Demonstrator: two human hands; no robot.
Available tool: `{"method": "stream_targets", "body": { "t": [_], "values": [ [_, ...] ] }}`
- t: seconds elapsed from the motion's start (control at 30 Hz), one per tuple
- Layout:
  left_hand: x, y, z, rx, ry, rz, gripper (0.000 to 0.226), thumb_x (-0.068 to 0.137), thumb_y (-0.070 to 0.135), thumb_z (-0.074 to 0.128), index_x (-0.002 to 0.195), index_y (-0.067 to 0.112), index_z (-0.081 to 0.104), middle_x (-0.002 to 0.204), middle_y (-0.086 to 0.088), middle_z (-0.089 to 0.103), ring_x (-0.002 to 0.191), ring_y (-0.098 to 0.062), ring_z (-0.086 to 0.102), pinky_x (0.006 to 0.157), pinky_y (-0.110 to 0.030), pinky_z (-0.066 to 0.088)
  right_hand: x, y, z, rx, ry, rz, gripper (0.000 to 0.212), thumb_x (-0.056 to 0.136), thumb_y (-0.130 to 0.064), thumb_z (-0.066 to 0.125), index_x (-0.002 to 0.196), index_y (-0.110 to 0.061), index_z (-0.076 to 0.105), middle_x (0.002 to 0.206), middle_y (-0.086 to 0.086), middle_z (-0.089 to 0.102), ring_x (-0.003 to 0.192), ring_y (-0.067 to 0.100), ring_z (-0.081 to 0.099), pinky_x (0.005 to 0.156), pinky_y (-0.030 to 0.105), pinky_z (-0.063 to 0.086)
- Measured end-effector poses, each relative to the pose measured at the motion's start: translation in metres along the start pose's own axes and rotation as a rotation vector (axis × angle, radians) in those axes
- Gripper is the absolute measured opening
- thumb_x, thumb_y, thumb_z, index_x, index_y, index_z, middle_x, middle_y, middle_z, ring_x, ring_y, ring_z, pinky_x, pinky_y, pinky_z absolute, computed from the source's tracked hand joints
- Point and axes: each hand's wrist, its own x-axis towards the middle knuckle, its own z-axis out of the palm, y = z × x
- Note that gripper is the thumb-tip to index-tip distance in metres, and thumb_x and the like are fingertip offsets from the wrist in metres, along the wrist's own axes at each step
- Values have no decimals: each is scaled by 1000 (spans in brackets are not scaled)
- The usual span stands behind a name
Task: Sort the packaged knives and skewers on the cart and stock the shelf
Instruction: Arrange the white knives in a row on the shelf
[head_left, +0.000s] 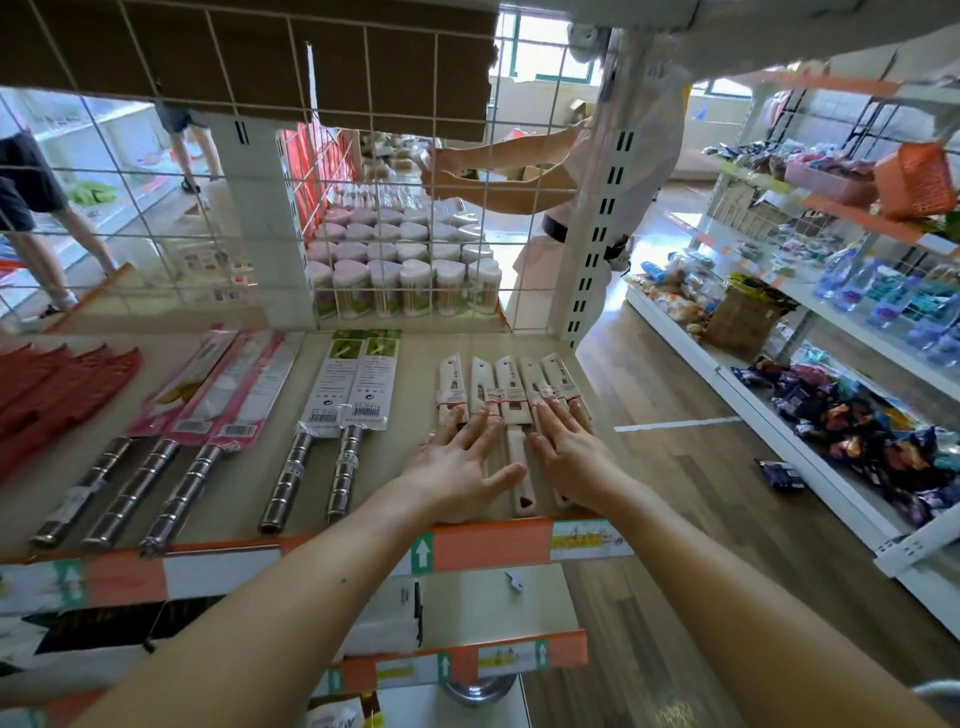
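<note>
White packaged knives lie side by side at the right end of the shelf, under both my hands.

Their long axes run front to back: blade ends point at the wire grid along the back edge, handles reach toward the orange front edge. My left hand lies flat on the left handles, fingers straight and spread. My right hand presses flat on the right ones, fingers straight and close together. Neither grips anything. Steel-handled knives lie parallel further left.
</note>
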Motion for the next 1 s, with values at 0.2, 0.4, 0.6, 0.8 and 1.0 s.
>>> {"method": "stream_targets", "body": {
  "t": [0.2, 0.4, 0.6, 0.8, 1.0],
  "values": [
    [-6, 5, 5, 19, 19, -15, 72, 92, 63, 17, 150, 28, -9, 157, 8, -19, 144, -16, -23, 119, -36, -9, -9, -7, -6, -15, -23, 20, 56, 102, -34, 22, 152, -15, 4, 160, 0, -6, 146, 16, -15, 118, 29, -8],
    [-3, 1, 5, 1, -8, -14, 74, 91, 65, 18, 149, 30, -12, 157, 6, -21, 144, -17, -23, 120, -40, -7, -12, -4, -8, -9, -59, -10, 58, 102, -38, 22, 151, -16, 1, 160, -2, -9, 146, 14, -17, 117, 31, -9],
    [-13, 5, 5, -93, 34, -38, 68, 96, 56, 19, 149, 27, -13, 155, 7, -26, 142, -15, -27, 118, -41, -8, -16, -8, -2, -62, -38, -92, 57, 101, -43, 19, 151, -23, 0, 159, -6, -11, 146, 12, -16, 119, 33, -8],
    [-21, 7, 3, -95, 27, -55, 64, 98, 51, 18, 151, 23, -7, 158, 5, -17, 145, -13, -21, 118, -38, -5, -22, -16, 2, -129, -60, -123, 55, 101, -43, 18, 151, -26, 4, 160, -6, -6, 147, 12, -12, 118, 35, -7],
    [-29, -12, -5, -96, 138, -116, 56, 101, 42, 14, 150, 22, -6, 157, 8, -16, 143, -12, -25, 120, -42, -10, -23, -22, -5, -120, -63, -132, 55, 101, -43, 16, 151, -25, 3, 160, -6, -5, 146, 12, -12, 118, 34, -6]
  ]
}}
